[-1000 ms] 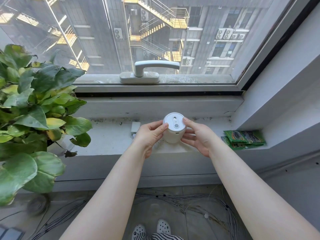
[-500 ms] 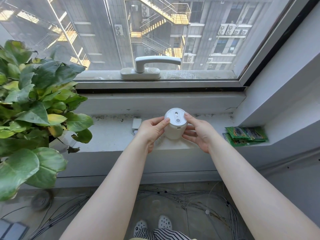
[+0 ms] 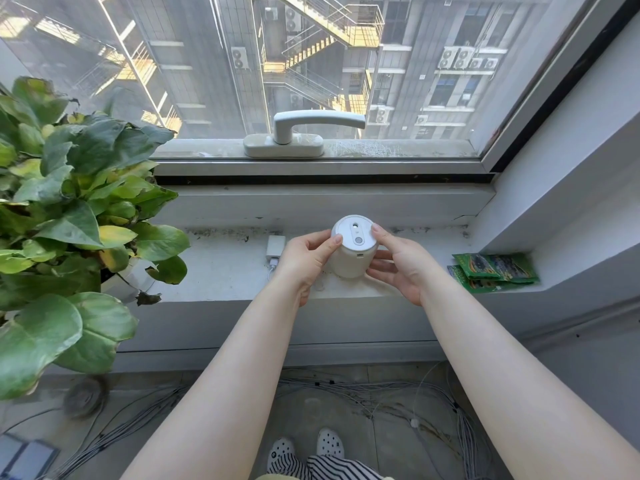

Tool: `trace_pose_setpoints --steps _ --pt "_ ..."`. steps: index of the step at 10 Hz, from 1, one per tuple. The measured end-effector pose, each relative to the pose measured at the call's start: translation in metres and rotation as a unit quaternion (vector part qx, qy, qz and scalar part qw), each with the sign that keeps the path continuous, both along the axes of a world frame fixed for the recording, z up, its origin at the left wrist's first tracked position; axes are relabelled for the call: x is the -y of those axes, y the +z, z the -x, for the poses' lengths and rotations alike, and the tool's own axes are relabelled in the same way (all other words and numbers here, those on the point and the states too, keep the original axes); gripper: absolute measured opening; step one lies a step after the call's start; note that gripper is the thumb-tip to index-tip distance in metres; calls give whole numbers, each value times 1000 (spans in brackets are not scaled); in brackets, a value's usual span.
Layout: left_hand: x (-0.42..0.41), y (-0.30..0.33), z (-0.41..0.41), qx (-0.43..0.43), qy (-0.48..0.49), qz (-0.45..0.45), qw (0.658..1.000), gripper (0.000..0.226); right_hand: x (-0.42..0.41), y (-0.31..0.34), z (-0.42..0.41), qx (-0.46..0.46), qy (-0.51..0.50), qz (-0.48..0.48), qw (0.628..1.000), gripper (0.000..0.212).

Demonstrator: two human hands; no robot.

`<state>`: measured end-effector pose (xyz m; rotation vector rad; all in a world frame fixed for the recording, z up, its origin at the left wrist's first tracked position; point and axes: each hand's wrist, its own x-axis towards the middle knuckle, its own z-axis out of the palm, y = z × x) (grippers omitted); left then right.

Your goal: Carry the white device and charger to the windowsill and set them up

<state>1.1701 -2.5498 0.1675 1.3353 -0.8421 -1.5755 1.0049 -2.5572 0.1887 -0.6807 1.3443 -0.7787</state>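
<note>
The white device (image 3: 351,252) is standing upright on the windowsill (image 3: 225,268), sitting between both hands. The left hand (image 3: 304,259) is gripping its left side, and the right hand (image 3: 398,265) is cupping its right side. The charger (image 3: 275,247) is lying just beside the left hand.

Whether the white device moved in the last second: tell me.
No. The white device keeps the same gap to the charger on its left and the green packets on its right.
</note>
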Motion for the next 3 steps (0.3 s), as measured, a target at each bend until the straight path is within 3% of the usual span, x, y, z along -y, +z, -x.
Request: trace_pose_setpoints --steps 3 --pt "4 -1 -3 36 31 -7 999 44 -2 5 0 -22 -8 2 1000 46"
